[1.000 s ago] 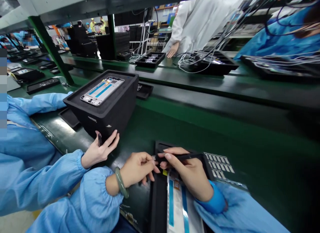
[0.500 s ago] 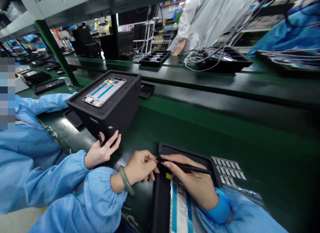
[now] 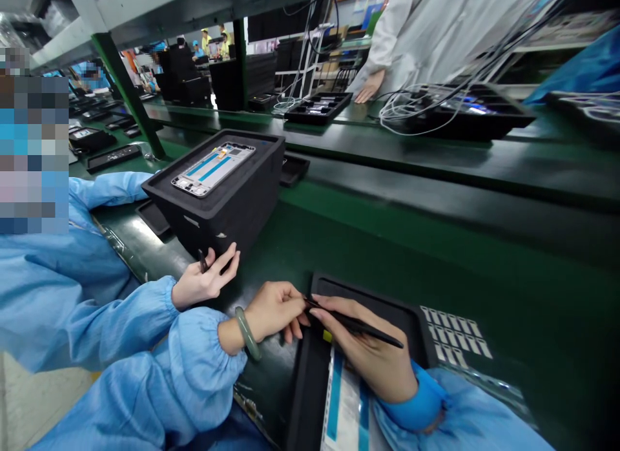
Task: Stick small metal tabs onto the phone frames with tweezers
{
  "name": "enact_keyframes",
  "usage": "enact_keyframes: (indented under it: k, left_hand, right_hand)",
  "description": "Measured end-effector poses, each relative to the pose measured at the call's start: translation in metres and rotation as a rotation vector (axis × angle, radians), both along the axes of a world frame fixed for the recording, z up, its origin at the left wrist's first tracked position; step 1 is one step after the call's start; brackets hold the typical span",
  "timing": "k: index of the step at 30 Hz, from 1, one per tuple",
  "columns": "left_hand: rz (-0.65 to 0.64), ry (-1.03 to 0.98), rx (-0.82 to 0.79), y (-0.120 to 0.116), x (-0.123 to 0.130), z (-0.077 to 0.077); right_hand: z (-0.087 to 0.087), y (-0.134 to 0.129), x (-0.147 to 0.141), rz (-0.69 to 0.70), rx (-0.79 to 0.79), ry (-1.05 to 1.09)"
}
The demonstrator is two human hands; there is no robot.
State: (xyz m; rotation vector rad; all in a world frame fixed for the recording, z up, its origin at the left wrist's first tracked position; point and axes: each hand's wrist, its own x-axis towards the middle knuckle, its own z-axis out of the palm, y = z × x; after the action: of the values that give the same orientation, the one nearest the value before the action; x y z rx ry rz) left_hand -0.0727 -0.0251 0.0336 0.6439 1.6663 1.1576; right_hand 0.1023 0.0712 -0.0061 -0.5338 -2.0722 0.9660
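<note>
My right hand (image 3: 372, 351) is closed round black tweezers (image 3: 361, 325), held like a pen with the tip pointing left. The fingertips of my left hand (image 3: 278, 312) are pinched at that tip; whatever they hold is too small to make out. A green bangle (image 3: 248, 335) circles my left wrist. Both hands are over a black tray (image 3: 314, 373). In the tray, partly hidden by my right hand and sleeve, lies a silver phone frame (image 3: 345, 399) with blue strips. Near its upper end shows a small yellow tab (image 3: 327, 335).
A sheet of small pale stickers (image 3: 455, 335) lies right of the tray. At left, a co-worker's hand (image 3: 208, 280) holds a dark tool beside a black tray stack (image 3: 227, 205) topped by another phone frame (image 3: 213, 170). Cables (image 3: 411, 108) and trays occupy the far bench.
The view has turned slightly left, so the surroundings sit further right. My hands stay together at the tweezers' tip, and the tweezers' rear end has dipped a little.
</note>
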Motion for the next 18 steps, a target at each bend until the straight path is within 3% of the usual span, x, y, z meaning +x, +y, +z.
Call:
enact_keyframes:
  k: [3,6,9,14,18]
  left_hand:
    - [-0.117,-0.084,-0.084,0.019,0.034,-0.022]
    - [-0.135,-0.104,-0.111,0.026,0.043,-0.032]
    - [-0.116,-0.095,-0.104,0.024,0.036,-0.032]
    - [-0.101,-0.083,-0.052,0.016,0.031,-0.03]
    - [-0.159,-0.097,0.012,0.009,0.031,-0.028]
  right_hand:
    - [0.001,-0.001,0.001,-0.012,0.013,0.009]
    - [0.001,-0.003,0.001,-0.006,0.044,0.035]
    - [0.001,-0.004,0.0,-0.043,0.052,0.043]
    - [0.006,-0.005,0.0,-0.244,-0.011,0.102]
    - [0.011,-0.006,-0.004,-0.189,-0.109,0.115]
